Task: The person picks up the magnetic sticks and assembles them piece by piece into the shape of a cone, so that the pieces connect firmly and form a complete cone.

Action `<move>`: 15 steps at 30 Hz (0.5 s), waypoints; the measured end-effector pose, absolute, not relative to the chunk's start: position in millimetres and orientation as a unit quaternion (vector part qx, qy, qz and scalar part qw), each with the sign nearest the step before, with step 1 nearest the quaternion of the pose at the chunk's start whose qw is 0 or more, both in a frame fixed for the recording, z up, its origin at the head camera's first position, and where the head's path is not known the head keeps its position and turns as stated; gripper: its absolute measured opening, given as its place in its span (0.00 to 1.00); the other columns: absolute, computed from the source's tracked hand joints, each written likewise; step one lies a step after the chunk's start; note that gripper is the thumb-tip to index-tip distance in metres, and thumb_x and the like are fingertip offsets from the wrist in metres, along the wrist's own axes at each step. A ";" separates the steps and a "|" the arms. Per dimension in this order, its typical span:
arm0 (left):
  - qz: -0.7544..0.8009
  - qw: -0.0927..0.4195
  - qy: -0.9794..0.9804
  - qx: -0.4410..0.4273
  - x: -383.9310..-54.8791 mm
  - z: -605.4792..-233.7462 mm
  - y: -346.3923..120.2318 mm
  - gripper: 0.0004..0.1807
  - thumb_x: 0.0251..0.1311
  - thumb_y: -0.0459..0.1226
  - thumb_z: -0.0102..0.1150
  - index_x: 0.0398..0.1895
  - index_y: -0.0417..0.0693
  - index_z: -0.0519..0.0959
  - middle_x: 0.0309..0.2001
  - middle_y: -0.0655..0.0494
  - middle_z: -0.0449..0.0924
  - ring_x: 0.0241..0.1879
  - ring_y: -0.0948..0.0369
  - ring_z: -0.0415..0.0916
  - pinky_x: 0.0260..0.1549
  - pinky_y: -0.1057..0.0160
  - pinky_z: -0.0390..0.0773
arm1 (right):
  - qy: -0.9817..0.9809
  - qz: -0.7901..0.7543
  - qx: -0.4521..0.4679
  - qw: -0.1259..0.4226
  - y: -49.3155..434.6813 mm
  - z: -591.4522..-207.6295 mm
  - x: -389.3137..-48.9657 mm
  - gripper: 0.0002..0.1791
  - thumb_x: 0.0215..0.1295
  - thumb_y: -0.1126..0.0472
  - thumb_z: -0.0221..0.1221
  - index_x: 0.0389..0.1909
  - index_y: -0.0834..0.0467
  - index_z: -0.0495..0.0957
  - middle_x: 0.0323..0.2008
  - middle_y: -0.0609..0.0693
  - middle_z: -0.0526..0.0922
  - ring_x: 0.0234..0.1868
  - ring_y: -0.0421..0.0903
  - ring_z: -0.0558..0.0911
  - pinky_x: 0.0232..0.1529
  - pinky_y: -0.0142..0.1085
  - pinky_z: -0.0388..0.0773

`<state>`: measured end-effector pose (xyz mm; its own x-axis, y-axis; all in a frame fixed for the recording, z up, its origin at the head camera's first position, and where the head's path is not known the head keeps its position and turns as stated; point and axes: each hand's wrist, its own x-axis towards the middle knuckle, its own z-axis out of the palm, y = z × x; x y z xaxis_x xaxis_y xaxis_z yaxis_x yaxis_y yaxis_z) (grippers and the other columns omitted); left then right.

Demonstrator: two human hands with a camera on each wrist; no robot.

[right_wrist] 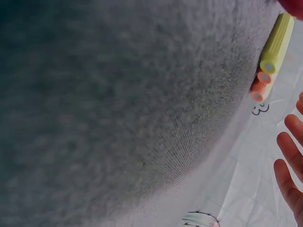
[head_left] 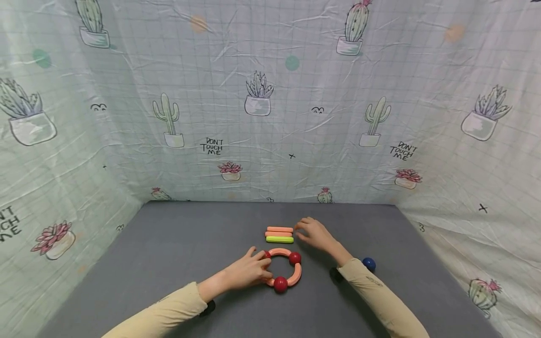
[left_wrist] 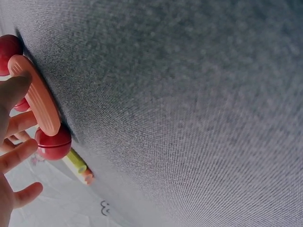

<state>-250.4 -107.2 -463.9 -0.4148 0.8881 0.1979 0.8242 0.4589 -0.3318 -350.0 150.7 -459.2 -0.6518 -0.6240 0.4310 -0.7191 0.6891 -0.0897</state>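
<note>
My left hand (head_left: 248,270) pinches a curved orange plastic rod (left_wrist: 45,106); tugging could detach the glossy red ball (left_wrist: 53,145). My right hand (head_left: 318,234) is spread.

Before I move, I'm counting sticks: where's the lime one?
In the head view's lower middle, the lime stick lies between two orange sticks and the ring, left of the right hand.

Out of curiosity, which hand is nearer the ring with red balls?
Left: the left hand touches the ring at its left side; the right hand is apart, beyond it.
</note>
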 end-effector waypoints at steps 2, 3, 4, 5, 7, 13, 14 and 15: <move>0.094 0.174 -0.836 -0.512 -250.3 -463.4 -106.8 0.09 0.55 0.52 0.53 0.38 0.71 0.79 0.32 0.63 0.70 0.38 0.63 0.63 0.44 0.48 0.67 | -0.899 0.128 0.373 0.191 148.7 -459.7 -353.1 0.06 0.54 0.60 0.61 0.34 0.53 0.79 0.34 0.46 0.78 0.36 0.43 0.76 0.34 0.37 0.73; 0.095 0.174 -0.836 -0.512 -250.3 -463.2 -106.6 0.09 0.55 0.52 0.52 0.38 0.71 0.79 0.33 0.63 0.71 0.39 0.63 0.63 0.45 0.48 0.67 | -0.899 0.126 0.373 0.193 147.7 -459.9 -354.6 0.06 0.54 0.60 0.61 0.34 0.53 0.79 0.34 0.47 0.79 0.36 0.44 0.76 0.34 0.37 0.73; 0.095 0.173 -0.836 -0.512 -250.2 -463.0 -106.5 0.09 0.55 0.52 0.52 0.37 0.71 0.79 0.33 0.63 0.71 0.39 0.62 0.63 0.45 0.47 0.67 | -0.899 0.124 0.374 0.194 146.6 -460.3 -356.2 0.06 0.54 0.60 0.61 0.34 0.53 0.79 0.34 0.47 0.79 0.36 0.44 0.76 0.34 0.37 0.73; 0.096 0.173 -0.836 -0.512 -250.1 -463.1 -106.5 0.09 0.55 0.52 0.53 0.37 0.71 0.79 0.33 0.63 0.71 0.39 0.62 0.63 0.45 0.47 0.68 | -0.899 0.120 0.373 0.193 145.5 -461.0 -357.9 0.06 0.55 0.60 0.60 0.35 0.53 0.79 0.35 0.47 0.79 0.36 0.44 0.75 0.34 0.37 0.73; 0.097 0.173 -0.835 -0.513 -249.8 -462.8 -106.3 0.09 0.54 0.51 0.53 0.37 0.71 0.79 0.34 0.63 0.72 0.39 0.62 0.64 0.45 0.47 0.68 | -0.899 0.113 0.375 0.196 143.3 -461.9 -360.9 0.06 0.55 0.60 0.60 0.35 0.54 0.79 0.35 0.48 0.79 0.36 0.45 0.75 0.34 0.38 0.73; 0.099 0.173 -0.835 -0.514 -249.4 -461.4 -106.1 0.08 0.54 0.51 0.53 0.36 0.70 0.79 0.35 0.62 0.73 0.40 0.62 0.64 0.44 0.47 0.68 | -0.900 0.084 0.381 0.196 135.4 -463.6 -368.0 0.07 0.58 0.56 0.58 0.36 0.53 0.79 0.35 0.47 0.78 0.36 0.45 0.74 0.35 0.39 0.72; 0.100 0.173 -0.834 -0.514 -249.3 -461.4 -106.2 0.08 0.54 0.51 0.53 0.36 0.70 0.79 0.35 0.62 0.73 0.40 0.62 0.64 0.44 0.47 0.68 | -0.899 0.077 0.384 0.197 134.0 -463.9 -368.8 0.07 0.58 0.56 0.57 0.36 0.52 0.79 0.35 0.47 0.78 0.37 0.45 0.74 0.35 0.39 0.72; 0.101 0.173 -0.834 -0.514 -249.0 -461.2 -106.3 0.08 0.54 0.51 0.53 0.36 0.70 0.79 0.35 0.62 0.73 0.40 0.62 0.64 0.44 0.47 0.69 | -0.897 0.070 0.389 0.198 132.7 -464.4 -369.7 0.07 0.58 0.55 0.57 0.36 0.52 0.79 0.35 0.47 0.78 0.37 0.45 0.74 0.34 0.39 0.71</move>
<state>-249.0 -106.3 -461.2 -0.4117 0.8922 0.1858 0.8223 0.4515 -0.3464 -369.7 132.7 -464.4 -0.6189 -0.6705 0.4092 -0.7256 0.6875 0.0289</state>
